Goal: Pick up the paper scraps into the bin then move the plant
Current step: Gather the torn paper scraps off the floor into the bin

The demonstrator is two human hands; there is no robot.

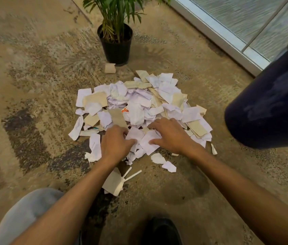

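1. While both hands sit on the near edge of the heap, watch the far left first: loose strips of the paper scraps [139, 110] trail out onto the carpet [24, 76], and a careless sweep would likely leave those behind.
2. Left hand [115, 141] now, palm down on the near-left of the pile, fingers curled into the sheets with the thumb pressing a white piece. A grab this shallow may take only the top layer, and light paper could slide out on the lift.
3. Just near of that hand, a beige piece with two white strips [116, 183] lies apart from the heap, beside the knee, easily missed.
4. Right hand [170, 136], flat on the near-right, fingers spread over the scraps, thumb on a white sheet. If both hands push instead of scooping, the pile could scatter toward the plant [115, 32] at the far side.
5. Far right, the dark bin [267, 106] stands close to the heap; its mouth is out of view, so a handful might spill on the way across.
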